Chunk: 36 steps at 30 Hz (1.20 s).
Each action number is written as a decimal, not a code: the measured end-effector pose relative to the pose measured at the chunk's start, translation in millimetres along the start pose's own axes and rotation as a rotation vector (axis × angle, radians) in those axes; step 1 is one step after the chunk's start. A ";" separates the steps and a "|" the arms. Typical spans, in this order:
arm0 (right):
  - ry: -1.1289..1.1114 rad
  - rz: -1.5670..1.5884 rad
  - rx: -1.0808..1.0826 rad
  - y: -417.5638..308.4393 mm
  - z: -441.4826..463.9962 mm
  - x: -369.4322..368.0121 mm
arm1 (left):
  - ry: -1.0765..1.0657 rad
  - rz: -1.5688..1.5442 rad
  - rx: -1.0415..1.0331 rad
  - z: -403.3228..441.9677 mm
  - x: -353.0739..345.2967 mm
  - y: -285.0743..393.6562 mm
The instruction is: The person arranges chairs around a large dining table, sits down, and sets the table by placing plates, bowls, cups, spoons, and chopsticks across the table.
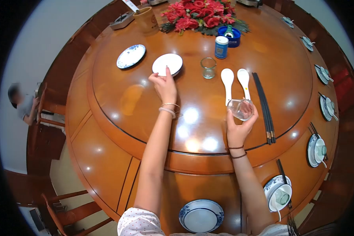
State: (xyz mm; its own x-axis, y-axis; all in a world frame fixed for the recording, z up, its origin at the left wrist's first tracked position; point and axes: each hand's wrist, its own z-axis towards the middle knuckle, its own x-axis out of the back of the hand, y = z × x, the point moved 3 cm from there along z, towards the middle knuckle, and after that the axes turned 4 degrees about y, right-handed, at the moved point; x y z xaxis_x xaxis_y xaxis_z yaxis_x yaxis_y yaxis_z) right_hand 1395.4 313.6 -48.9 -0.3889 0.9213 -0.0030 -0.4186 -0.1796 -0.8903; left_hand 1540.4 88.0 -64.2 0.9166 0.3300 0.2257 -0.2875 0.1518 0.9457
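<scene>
My left hand point(163, 84) is at the near rim of a white bowl point(170, 61) on the turntable. One finger reaches over the inside and the others curl at the outside, pinching the rim; the thumb is hidden. A clear glass cup point(240, 109), tilted, is in my right hand point(240, 128), fingers around its side. Just beyond that hand lie two white spoons point(227, 78), and black chopsticks point(264, 106) are to their right. Another glass cup point(208, 68) stands right of the bowl. A blue-patterned plate point(131, 56) lies to its left.
Red flowers point(200, 15), a blue ashtray point(234, 37) and a blue can point(221, 47) stand farther back. Place settings point(279, 192) line the right edge. A plate with a bowl point(201, 216) sits nearest me. Chairs point(72, 214) and a person point(23, 104) are at left.
</scene>
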 end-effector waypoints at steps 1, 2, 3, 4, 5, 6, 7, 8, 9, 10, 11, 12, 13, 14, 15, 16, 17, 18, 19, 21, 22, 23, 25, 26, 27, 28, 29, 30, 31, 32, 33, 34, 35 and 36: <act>-0.097 0.010 0.046 -6.7 -4.2 -7.4 | 0.059 0.032 0.074 20.7 3.1 -23.9; -0.165 -0.006 0.058 -6.7 -10.0 -17.8 | -0.165 -0.073 0.333 15.2 16.0 0.4; -0.163 -0.004 0.059 -6.7 -12.8 -30.3 | -0.165 -0.073 0.330 25.7 17.6 -6.5; -0.254 0.039 0.066 -6.2 -13.8 -50.6 | -0.346 -0.156 0.394 37.7 13.1 -12.8; -0.344 0.082 0.073 -5.9 -14.7 -71.9 | -0.529 -0.239 0.457 46.6 6.6 -19.5; -0.364 0.071 0.053 -1.1 -14.7 -94.1 | -0.552 -0.219 0.500 53.2 3.3 -24.1; -0.383 0.062 0.034 2.4 -13.0 -116.3 | -0.558 -0.219 0.498 55.2 2.0 -25.9; -0.402 0.038 0.039 1.9 -11.0 -134.2 | -0.528 -0.221 0.477 57.2 0.5 -26.5; -0.420 0.013 0.043 2.7 -7.5 -150.5 | -0.498 -0.225 0.455 59.6 -1.6 -26.8; -0.413 0.010 0.046 3.7 -1.9 -164.6 | -0.504 -0.227 0.452 61.5 -4.0 -28.0; -0.406 -0.040 0.028 8.3 2.9 -177.9 | -0.482 -0.233 0.410 63.7 -4.9 -28.5; -0.403 -0.092 0.005 15.6 6.0 -188.6 | -0.458 -0.235 0.374 63.5 -4.5 -30.5; -0.408 -0.102 -0.008 22.5 9.4 -196.6 | -0.461 -0.228 0.388 62.3 -6.0 -33.4; -0.326 -0.132 0.016 30.5 13.7 -201.3 | -0.382 -0.257 0.369 63.0 -5.4 -31.3; -0.245 -0.157 0.048 33.4 16.3 -204.0 | -0.297 -0.288 0.345 64.2 -4.4 -31.3; -0.244 -0.179 0.033 36.2 18.7 -206.9 | -0.279 -0.276 0.323 63.3 -4.0 -30.3; -0.241 -0.201 0.018 37.8 21.4 -208.4 | -0.275 -0.277 0.327 64.6 -3.4 -30.7; -0.240 -0.210 0.041 38.3 22.0 -209.1 | -0.264 -0.268 0.314 64.7 -3.5 -30.4; -0.242 -0.218 0.041 39.1 21.3 -210.4 | -0.257 -0.260 0.303 63.6 -3.6 -29.9; -0.228 -0.272 0.081 37.8 21.0 -210.5 | -0.248 -0.256 0.305 61.1 -3.0 -29.4; -0.240 -0.322 0.039 38.3 21.5 -210.7 | -0.224 -0.265 0.302 60.0 -2.1 -28.0; -0.235 -0.327 0.043 38.2 22.5 -210.8 | -0.200 -0.272 0.297 59.7 -1.4 -27.3; -0.215 -0.373 0.017 38.7 22.8 -211.1 | -0.211 -0.273 0.296 57.3 -0.2 -27.1; -0.214 -0.374 0.017 38.6 22.5 -211.1 | -0.180 -0.304 0.277 54.8 2.2 -24.5; -0.205 -0.380 0.023 38.2 22.2 -210.9 | -0.148 -0.334 0.258 52.1 4.8 -22.0; -0.195 -0.386 0.030 37.6 22.1 -210.9 | -0.149 -0.334 0.258 48.2 6.2 -19.9; -0.195 -0.387 0.032 35.5 22.2 -211.0 | -0.140 -0.294 0.215 44.1 7.5 -16.8; -0.200 -0.404 0.001 34.3 22.4 -211.1 | -0.132 -0.255 0.171 41.3 8.7 -13.0; -0.203 -0.422 -0.028 33.7 23.2 -210.5 | -0.135 -0.260 0.171 39.2 9.1 -10.2; -0.201 -0.425 -0.024 34.1 23.6 -210.5 | -0.116 -0.238 0.137 38.5 9.0 -11.6; -0.193 -0.422 -0.023 34.7 23.4 -210.5 | -0.097 -0.215 0.104 38.0 9.3 -13.6; -0.186 -0.419 -0.023 35.5 23.3 -211.1 | -0.097 -0.218 0.105 38.6 8.4 -16.2; -0.186 -0.422 -0.021 35.8 23.4 -211.9 | -0.098 -0.227 0.086 39.8 7.9 -16.9; -0.169 -0.415 0.002 35.8 23.5 -212.0 | -0.100 -0.236 0.067 40.0 7.4 -18.4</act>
State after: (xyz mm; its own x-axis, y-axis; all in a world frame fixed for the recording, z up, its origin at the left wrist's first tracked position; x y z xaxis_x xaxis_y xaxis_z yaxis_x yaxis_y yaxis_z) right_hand 1443.6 103.7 -69.4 -0.3165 0.8460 0.4291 -0.5688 0.1927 -0.7996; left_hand 1563.6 50.3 -70.5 0.9799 0.1987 0.0154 -0.0461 0.1504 0.9876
